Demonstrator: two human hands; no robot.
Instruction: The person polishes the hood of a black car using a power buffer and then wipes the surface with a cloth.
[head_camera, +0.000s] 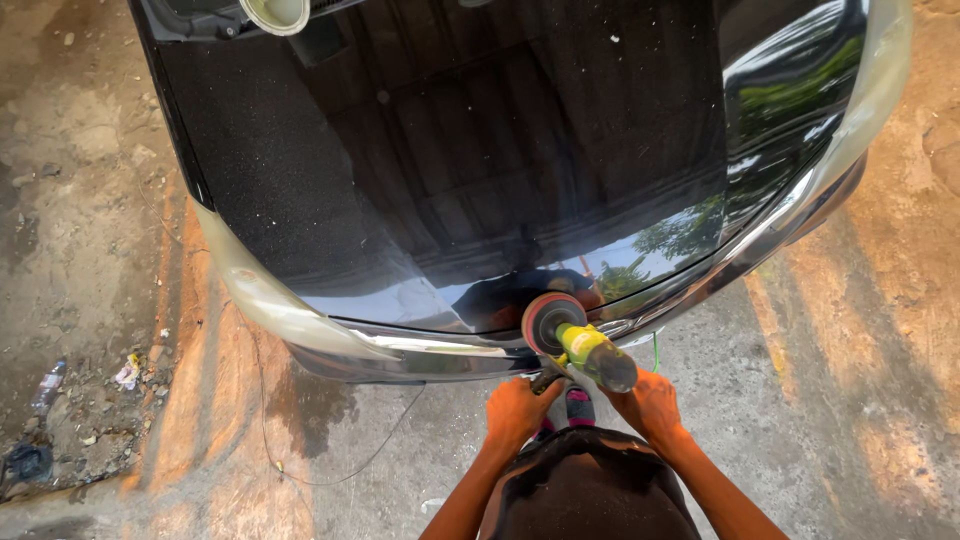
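Observation:
A glossy black car hood (470, 150) fills the upper part of the head view. A green and yellow power polisher (590, 352) presses its round pad (545, 318) against the hood's front edge. My left hand (518, 410) grips the polisher's side handle just below the bumper. My right hand (650, 402) is closed around the rear of the tool's body. A green cord runs off beside the right hand.
A thin black cable (330, 470) trails over the wet concrete ground at the left. Dirt with a crushed plastic bottle (47, 386) and litter lies at far left. A pale round pad (275, 12) rests on the hood's top edge.

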